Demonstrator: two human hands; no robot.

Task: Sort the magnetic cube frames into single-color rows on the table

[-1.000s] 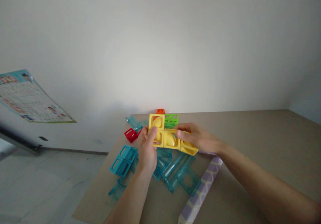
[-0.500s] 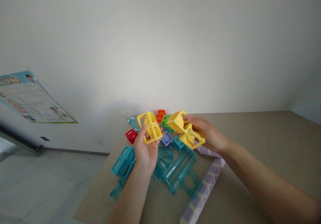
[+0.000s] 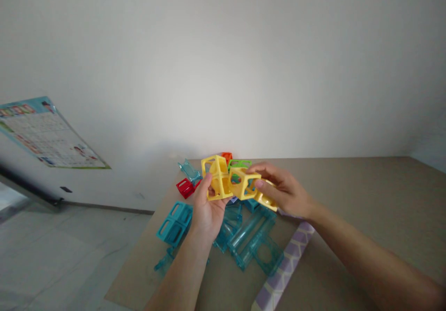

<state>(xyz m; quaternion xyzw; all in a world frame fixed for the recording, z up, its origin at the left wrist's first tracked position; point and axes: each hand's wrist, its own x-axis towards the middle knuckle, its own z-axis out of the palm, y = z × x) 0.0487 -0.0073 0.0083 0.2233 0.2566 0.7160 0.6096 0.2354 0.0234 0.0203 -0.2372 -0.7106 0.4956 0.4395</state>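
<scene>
My left hand (image 3: 208, 209) is closed round a pair of joined yellow blocks (image 3: 216, 177), stacked one over the other. Fingers of my right hand (image 3: 278, 188) grip a second yellow pair (image 3: 244, 183), its left block meeting or nearly meeting the first pair. Whether the two pairs are joined cannot be seen. Both hands are above the tabletop pieces. Beneath them lie clear teal tubes (image 3: 248, 236), partly covered by my left hand and the blocks.
On the tan table (image 3: 365, 218) are teal blocks (image 3: 175, 223), a red block (image 3: 185, 188), a green block (image 3: 239, 163), an orange block (image 3: 226, 157) and a clear teal piece (image 3: 190, 171). A purple patterned strip (image 3: 285, 267) lies right of the tubes. The wall (image 3: 244, 69) stands behind.
The yellow pair in my right hand has turned and moved left against or close to the other pair. My left hand has shifted slightly right with its blocks.
</scene>
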